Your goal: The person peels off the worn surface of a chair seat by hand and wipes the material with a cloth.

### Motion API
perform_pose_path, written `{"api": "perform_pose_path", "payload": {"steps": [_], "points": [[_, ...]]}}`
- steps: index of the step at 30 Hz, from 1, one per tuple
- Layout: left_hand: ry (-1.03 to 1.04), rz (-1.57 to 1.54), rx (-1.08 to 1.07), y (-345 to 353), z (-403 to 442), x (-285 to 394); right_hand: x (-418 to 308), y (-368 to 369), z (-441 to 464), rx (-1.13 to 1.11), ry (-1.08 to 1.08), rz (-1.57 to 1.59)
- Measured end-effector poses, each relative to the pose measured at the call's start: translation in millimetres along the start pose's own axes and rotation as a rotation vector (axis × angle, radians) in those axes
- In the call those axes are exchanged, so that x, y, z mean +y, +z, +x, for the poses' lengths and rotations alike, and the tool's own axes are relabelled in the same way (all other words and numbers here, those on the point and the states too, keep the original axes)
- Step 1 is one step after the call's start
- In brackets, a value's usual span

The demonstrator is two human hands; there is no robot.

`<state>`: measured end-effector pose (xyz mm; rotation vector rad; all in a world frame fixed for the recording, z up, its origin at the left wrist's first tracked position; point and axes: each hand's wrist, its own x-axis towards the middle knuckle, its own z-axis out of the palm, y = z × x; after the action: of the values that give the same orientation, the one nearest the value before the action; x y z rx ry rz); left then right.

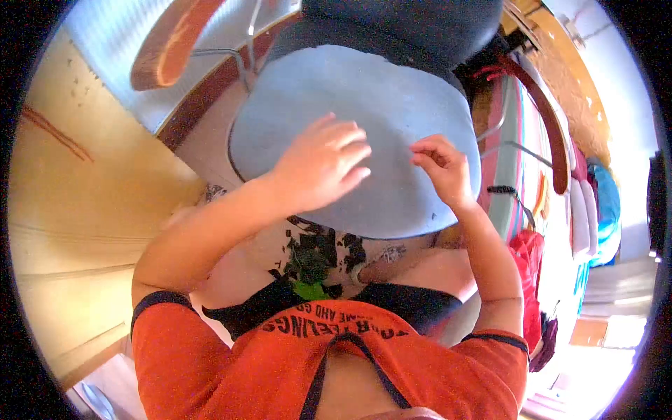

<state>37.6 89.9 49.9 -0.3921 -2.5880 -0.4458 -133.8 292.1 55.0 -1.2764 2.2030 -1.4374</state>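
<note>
I see L hand (325, 164) open, R hand (441, 166) curled, contents unclear, both over rounded blue-grey chair seat (381, 101); flat black scraps (313, 253) below. Done vs. left: can't tell.

Orange-red T-shirt (280, 364), short sleeves (168, 336), black cuff bands (498, 341) at both ends. Neckline V-shaped, edged with black trim (316, 381). Black block lettering (336, 323) across chest, upside down in view: "YOUR FEELINGS" legible, smaller line partly lost in folds, "AND GO" readable. Black shorts (413, 301) below, dark and plain-looking.
</note>
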Motion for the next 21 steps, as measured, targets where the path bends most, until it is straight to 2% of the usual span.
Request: {"api": "perform_pose_path", "payload": {"steps": [1,2,4,8,10,11,13,16,21], "points": [[-0.077,0.203,0.136,3.8,-1.8,-12.1,-7.0,6.9,14.2,-0.074,0.033,-0.020],[-0.099,0.212,0.145,7.8,-4.1,-22.3,-14.8,16.0,26.8,-0.150,0.070,-0.043],[-0.157,0.222,-0.065,18.0,-12.3,-36.4,-13.1,43.4,68.1,-0.159,-0.154,-0.181],[-0.151,0.226,-0.047,34.2,-13.1,-37.8,-8.9,112.7,174.5,-0.206,-0.469,-0.277],[-0.109,0.221,-0.028,39.5,-13.9,-35.4,9.9,151.0,219.9,-0.061,-0.790,-0.238],[-0.119,0.225,-0.028,39.6,-14.1,-33.2,10.4,157.1,235.6,-0.069,-0.794,-0.231],[-0.103,0.213,-0.036,38.4,-13.6,-34.3,6.3,164.5,260.5,-0.292,-0.790,-0.380],[-0.107,0.196,-0.019,37.8,-15.1,-37.6,8.8,164.5,265.2,-0.387,-0.790,-0.414],[-0.111,0.182,-0.034,38.3,-13.5,-34.1,8.6,172.6,269.5,-0.317,-0.933,-0.480]]}}
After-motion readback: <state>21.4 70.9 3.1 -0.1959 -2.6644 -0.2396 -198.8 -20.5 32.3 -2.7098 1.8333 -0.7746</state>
